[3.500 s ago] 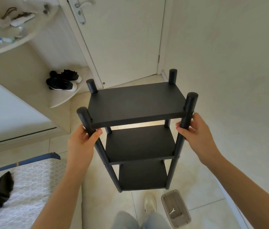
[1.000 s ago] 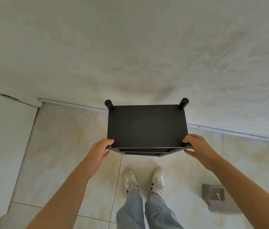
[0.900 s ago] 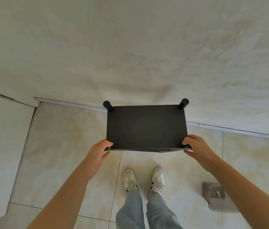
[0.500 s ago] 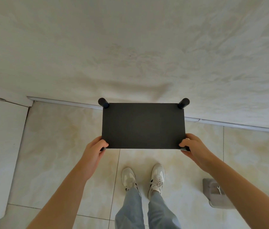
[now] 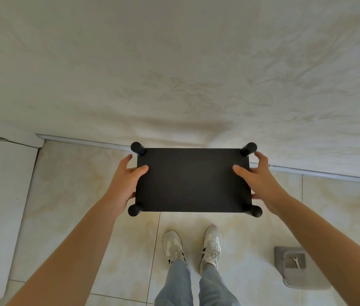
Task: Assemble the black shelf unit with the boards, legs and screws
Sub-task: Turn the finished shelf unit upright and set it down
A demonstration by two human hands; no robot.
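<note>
Down and squared up by the wall (image 5: pixel 174 74): black shelf unit (image 5: pixel 193 180), all four leg tops (image 5: pixel 138 148) showing. Shifted off the front legs (image 5: pixel 135 210) to its short edges, left hand (image 5: pixel 122 184) and right hand (image 5: pixel 260 182) spread, thumbs on top. Looks finished.

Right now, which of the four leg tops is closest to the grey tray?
The near right leg top, beside the right hand; the other three stand farther from the grey tray.
</note>
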